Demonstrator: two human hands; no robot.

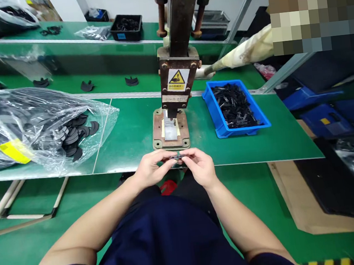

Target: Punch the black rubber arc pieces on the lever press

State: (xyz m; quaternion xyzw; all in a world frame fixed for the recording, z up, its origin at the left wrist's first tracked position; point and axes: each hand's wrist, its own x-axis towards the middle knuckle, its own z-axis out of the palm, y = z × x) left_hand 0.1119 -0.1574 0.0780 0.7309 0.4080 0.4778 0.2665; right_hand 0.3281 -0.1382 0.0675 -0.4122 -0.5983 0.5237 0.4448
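Between my two hands is a small dark plastic part (pixel 177 157), held level just in front of the press base; fingers cover most of it, so its exact shape cannot be told. My left hand (pixel 153 168) pinches its left end between thumb and fingers. On the other end, my right hand (pixel 200 166) is closed in a similar pinch. Directly beyond them stands a bench press (pixel 174 61) with a hand-crush warning label. A metal fixture (pixel 170 129) sits on its brown base plate (pixel 158 131), below the ram.
At right, a blue bin (pixel 218 122) holds many small black parts. A clear plastic bag (pixel 36 122) at left spills curved black pieces (pixel 70 137). Several similar pieces lie along the back ledge, below a shelf with a black bin (pixel 127 36). A wrapped pipe (pixel 244 53) slants behind.
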